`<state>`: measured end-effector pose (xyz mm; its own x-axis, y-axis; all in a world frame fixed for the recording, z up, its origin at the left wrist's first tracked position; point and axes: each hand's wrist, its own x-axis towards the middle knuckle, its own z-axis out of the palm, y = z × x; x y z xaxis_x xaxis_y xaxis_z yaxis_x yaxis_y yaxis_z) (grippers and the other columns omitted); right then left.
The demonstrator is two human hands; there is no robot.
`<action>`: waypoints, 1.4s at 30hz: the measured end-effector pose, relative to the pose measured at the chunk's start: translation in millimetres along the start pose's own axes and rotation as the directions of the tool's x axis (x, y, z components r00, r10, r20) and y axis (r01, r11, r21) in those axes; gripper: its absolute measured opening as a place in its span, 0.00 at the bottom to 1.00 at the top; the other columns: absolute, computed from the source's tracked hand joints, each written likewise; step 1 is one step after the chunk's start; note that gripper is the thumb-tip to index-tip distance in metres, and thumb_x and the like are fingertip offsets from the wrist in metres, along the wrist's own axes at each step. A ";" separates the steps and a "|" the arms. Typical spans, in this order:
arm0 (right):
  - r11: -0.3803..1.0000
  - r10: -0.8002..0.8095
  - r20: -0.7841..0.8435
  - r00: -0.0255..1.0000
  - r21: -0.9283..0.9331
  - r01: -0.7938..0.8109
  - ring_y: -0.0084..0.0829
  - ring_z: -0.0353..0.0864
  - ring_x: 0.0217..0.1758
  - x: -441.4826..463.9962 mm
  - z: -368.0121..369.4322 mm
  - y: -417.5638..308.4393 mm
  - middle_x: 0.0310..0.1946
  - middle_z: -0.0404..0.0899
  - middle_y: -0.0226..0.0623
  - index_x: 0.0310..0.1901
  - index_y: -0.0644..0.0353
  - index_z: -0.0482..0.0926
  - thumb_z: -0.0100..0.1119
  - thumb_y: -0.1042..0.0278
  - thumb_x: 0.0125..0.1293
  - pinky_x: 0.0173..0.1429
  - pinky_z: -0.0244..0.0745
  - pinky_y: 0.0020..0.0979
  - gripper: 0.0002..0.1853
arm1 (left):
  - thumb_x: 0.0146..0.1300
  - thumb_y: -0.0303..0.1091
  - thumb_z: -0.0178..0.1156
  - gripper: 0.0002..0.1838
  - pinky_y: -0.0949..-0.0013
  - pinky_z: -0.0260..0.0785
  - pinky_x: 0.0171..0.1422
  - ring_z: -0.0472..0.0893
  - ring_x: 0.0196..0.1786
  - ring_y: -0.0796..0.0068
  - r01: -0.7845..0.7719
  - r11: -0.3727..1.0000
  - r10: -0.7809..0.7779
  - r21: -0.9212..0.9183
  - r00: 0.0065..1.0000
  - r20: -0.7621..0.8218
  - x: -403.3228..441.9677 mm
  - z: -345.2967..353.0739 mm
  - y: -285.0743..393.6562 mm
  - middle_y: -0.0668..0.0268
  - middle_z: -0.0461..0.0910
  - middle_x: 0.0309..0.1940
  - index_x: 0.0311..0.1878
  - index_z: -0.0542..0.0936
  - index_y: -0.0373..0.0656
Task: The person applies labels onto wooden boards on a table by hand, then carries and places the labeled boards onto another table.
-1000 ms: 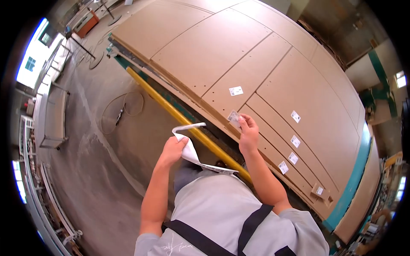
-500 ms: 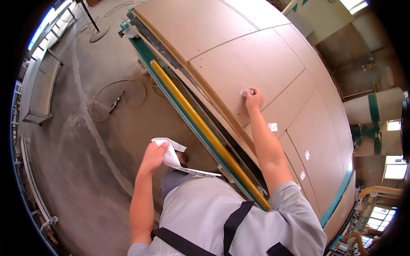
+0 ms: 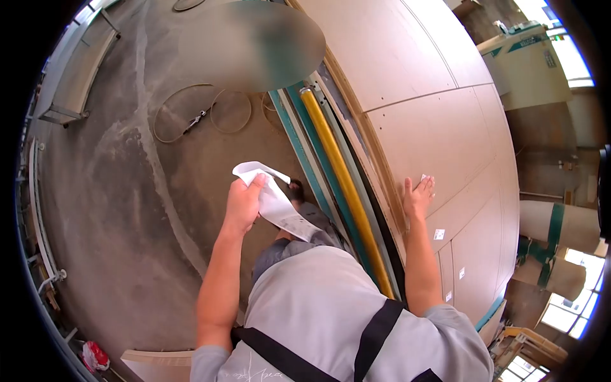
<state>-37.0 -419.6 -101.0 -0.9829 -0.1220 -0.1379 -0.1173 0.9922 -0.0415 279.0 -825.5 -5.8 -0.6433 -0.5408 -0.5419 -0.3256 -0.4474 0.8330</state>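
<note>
A long white paper strip [image 3: 278,205] hangs in my left hand [image 3: 244,202], whose fingers are closed around its upper part; one end curls over to the right and the other reaches down to my waist. My right hand [image 3: 419,197] lies with spread fingers on a large brown board [image 3: 439,140] with cut lines and small holes. A white label [image 3: 424,177] shows partly at its fingertips, against the board. Other white labels [image 3: 439,234] are on the board below that hand.
A yellow bar [image 3: 340,169] runs along the board's left side, beside green rails. A hose [image 3: 167,137] with a metal fitting lies on the floor. At the upper left stands a metal-framed table [image 3: 83,70]. A blurred oval hides part of the top.
The view has turned and shifted along the board. My right hand has gone from holding the label above the board to resting spread on it. My left hand still holds the strip.
</note>
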 end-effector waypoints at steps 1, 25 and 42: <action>0.997 0.078 0.008 0.997 -0.006 -0.078 0.45 0.38 0.92 5.5 -1.6 -9.4 0.88 0.42 0.54 0.84 0.68 0.48 0.41 0.23 0.77 0.90 0.30 0.52 0.55 | 0.81 0.41 0.57 0.16 0.73 0.62 0.19 0.74 0.19 0.82 -0.031 0.999 0.031 -0.041 1.000 -0.004 5.3 -0.8 0.3 0.70 0.80 0.24 0.42 0.85 0.39; 0.369 -0.913 0.383 0.138 0.922 -0.120 0.27 0.88 0.44 36.3 -105.1 -502.2 0.44 0.89 0.46 0.63 0.66 0.75 0.74 0.76 0.66 0.49 0.83 0.32 0.26 | 0.77 0.45 0.65 0.18 0.77 0.69 0.33 0.79 0.29 0.84 -0.140 0.988 0.149 0.061 0.971 -0.186 157.1 -45.1 165.7 0.71 0.84 0.32 0.45 0.86 0.36; -0.175 -0.888 -0.298 0.349 0.923 0.341 0.45 0.87 0.43 89.1 -111.7 -528.9 0.43 0.86 0.41 0.55 0.58 0.86 0.71 0.80 0.64 0.46 0.83 0.40 0.17 | 0.78 0.34 0.60 0.11 0.69 0.76 0.51 0.85 0.45 0.75 0.049 0.960 -0.093 -0.276 0.985 -0.147 231.1 -39.9 213.4 0.66 0.87 0.43 0.50 0.85 0.36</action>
<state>-78.4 -952.5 19.2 -0.2812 -0.9169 0.2834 -0.1838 -0.2384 -0.9536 88.6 -1074.3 42.3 -0.5013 -0.5961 -0.6272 -0.1525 -0.6526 0.7422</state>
